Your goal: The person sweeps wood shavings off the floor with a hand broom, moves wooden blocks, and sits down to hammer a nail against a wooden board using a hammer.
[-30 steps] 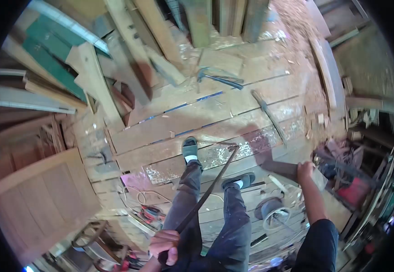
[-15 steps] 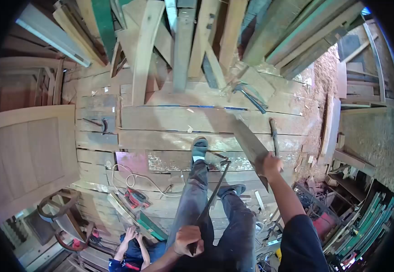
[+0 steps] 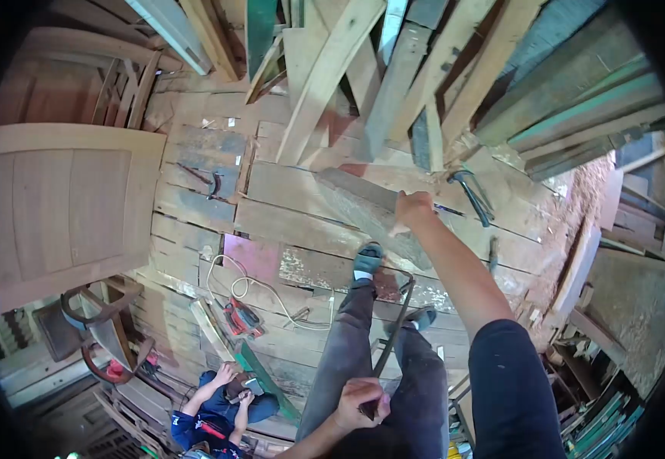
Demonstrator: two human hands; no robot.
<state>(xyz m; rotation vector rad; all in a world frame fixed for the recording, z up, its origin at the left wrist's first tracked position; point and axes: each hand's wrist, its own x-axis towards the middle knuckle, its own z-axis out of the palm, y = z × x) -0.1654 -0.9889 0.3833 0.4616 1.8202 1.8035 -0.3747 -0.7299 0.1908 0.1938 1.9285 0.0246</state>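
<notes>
My right hand point(image 3: 411, 211) is closed on the edge of a worn grey wooden board point(image 3: 363, 200), which slants over the floor ahead of my feet. The board's lower end reaches close to my forward foot. Down near my lap, my left hand point(image 3: 363, 403) is wrapped round one end of a long dark pry bar point(image 3: 392, 329). Its hooked far end lies between and just beyond my feet. To the right of the board, a hammer point(image 3: 470, 197) with a dark handle rests on the planks.
Long timbers point(image 3: 332, 69) lean across the far side. A wooden panel point(image 3: 68, 206) stands at the left. Near a red power tool point(image 3: 242, 317) with a pale cord, another person point(image 3: 221, 413) sits low at the lower left. Sawdust point(image 3: 577, 206) lines the right.
The board in my right hand has swung left and lower, now lying slantwise across the floor. My view has shifted, and the pry bar stands more upright in view.
</notes>
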